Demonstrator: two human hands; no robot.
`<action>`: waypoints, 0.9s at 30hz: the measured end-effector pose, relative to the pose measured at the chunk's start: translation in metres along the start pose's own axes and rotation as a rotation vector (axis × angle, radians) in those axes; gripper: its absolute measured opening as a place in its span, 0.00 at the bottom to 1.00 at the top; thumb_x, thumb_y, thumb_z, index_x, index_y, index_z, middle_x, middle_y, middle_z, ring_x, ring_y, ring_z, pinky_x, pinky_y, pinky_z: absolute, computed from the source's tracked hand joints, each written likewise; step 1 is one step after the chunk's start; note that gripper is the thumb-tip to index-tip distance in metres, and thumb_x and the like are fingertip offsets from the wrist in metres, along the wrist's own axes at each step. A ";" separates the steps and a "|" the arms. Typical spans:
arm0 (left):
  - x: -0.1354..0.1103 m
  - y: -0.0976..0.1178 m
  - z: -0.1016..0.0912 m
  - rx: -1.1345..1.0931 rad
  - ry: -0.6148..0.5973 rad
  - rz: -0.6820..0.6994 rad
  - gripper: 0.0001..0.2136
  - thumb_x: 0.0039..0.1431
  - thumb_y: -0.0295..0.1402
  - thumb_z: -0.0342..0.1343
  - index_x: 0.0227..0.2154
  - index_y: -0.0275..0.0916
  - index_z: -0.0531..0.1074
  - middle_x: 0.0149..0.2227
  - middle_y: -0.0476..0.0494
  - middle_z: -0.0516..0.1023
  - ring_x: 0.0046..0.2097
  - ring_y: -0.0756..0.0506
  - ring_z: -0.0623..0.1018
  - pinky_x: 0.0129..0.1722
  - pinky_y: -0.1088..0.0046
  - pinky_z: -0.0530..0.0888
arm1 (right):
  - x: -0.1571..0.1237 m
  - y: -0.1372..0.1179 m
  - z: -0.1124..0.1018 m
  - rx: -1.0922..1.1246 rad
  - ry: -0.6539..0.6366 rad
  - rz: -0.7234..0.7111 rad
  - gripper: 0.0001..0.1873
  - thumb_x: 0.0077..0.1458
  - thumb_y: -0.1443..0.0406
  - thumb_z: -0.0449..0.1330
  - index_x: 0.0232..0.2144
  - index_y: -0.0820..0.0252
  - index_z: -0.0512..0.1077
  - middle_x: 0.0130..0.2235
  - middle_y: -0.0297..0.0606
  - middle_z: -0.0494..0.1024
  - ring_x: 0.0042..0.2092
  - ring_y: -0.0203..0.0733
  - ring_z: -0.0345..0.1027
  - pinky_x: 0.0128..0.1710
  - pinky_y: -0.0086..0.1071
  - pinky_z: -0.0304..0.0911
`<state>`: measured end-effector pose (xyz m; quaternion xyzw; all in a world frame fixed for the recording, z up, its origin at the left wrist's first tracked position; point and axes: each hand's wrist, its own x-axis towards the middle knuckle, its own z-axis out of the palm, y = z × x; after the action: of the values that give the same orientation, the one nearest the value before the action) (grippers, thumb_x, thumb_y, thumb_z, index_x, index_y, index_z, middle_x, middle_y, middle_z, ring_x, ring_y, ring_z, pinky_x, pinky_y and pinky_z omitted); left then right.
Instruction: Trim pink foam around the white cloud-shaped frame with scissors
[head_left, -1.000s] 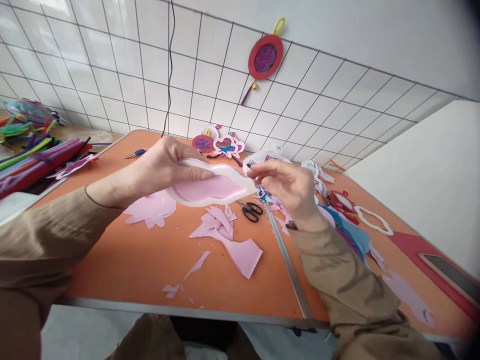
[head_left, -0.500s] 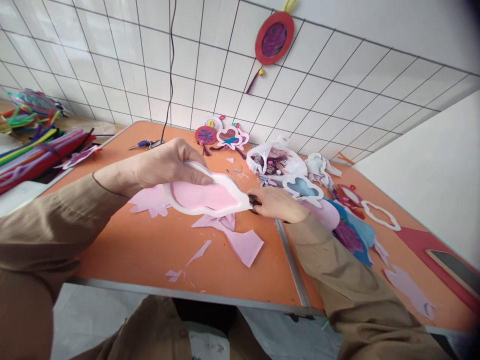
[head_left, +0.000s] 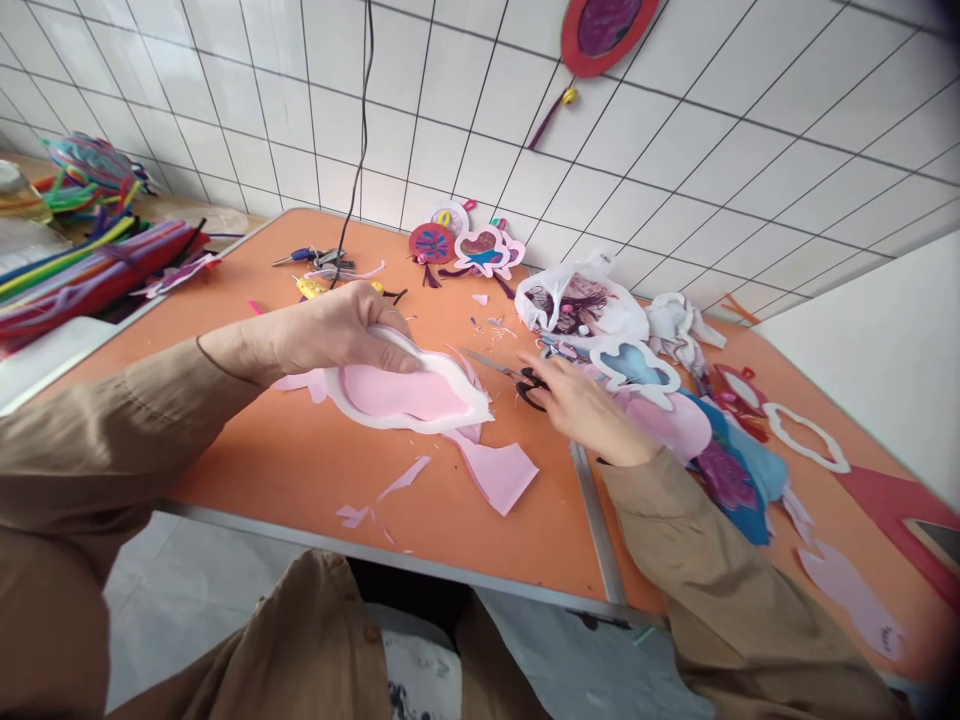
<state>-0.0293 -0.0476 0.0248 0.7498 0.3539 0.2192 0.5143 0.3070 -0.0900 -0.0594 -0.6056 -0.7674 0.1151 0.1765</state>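
My left hand (head_left: 330, 330) grips the left end of a white-rimmed, cloud-shaped frame with a pink sheet inside (head_left: 409, 395) and holds it tilted just above the orange table (head_left: 285, 470). My right hand (head_left: 581, 405) rests on the table to the right of the frame. Its fingers are closed on the black handles of a pair of scissors (head_left: 525, 380), whose blades point left toward the frame. Pink paper offcuts (head_left: 499, 470) lie under and in front of the frame.
A white plastic bag (head_left: 577, 305), a white frame with a blue centre (head_left: 634, 365) and blue and purple cut-outs (head_left: 735, 470) lie right of my hand. Finished ornaments (head_left: 469, 245) stand by the tiled wall. Pipe cleaners (head_left: 82, 275) fill the far left. A cable (head_left: 364, 110) hangs down.
My right hand left the frame's right end and dropped to the scissors on the table. My left hand lowered the frame. The view shifted down and right.
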 end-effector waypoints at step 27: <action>-0.017 0.003 0.007 0.312 -0.119 0.066 0.17 0.55 0.40 0.62 0.31 0.25 0.81 0.25 0.47 0.76 0.29 0.52 0.73 0.25 0.81 0.65 | -0.031 -0.062 -0.031 0.233 -0.019 -0.610 0.15 0.57 0.72 0.63 0.47 0.71 0.80 0.26 0.37 0.77 0.26 0.35 0.66 0.25 0.29 0.65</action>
<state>-0.0346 -0.0652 0.0254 0.8435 0.3275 0.1335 0.4042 0.2713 -0.1357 -0.0112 -0.3223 -0.8968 0.1494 0.2639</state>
